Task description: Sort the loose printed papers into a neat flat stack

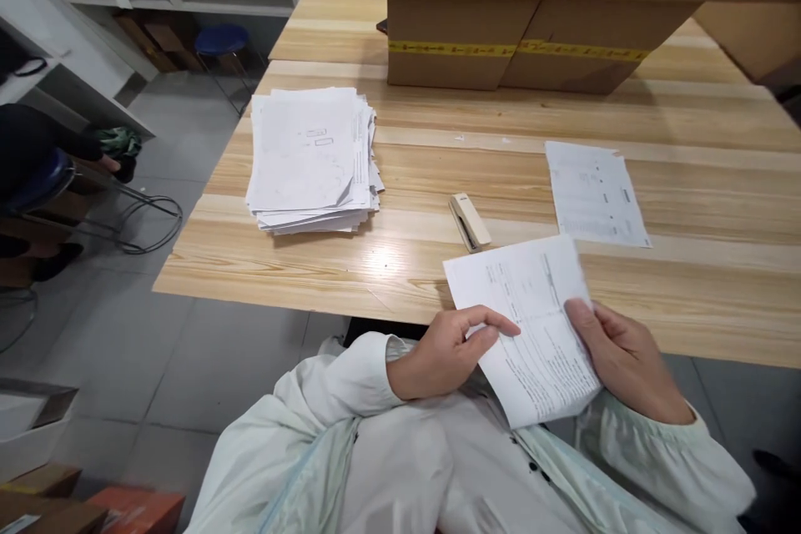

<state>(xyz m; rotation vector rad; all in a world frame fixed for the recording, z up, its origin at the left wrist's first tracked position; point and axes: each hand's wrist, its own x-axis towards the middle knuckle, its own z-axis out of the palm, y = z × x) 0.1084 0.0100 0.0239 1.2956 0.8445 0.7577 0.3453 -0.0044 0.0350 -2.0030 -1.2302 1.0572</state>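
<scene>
Pinching a printed white paper sheet (531, 325) at lower centre of the frame, left hand (447, 355) and right hand (626, 359) grip opposite edges, just below the cream stapler (469, 221) on the pale wooden table (688, 300).

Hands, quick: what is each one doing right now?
Left hand: closed on the printed paper, pinching its left edge.
Right hand: closed on the same paper, thumb on top.

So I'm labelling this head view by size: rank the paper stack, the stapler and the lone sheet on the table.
1. Paper stack, largest.
2. Lone sheet, somewhat smaller in outline.
3. Stapler, clearly smallest.
</scene>
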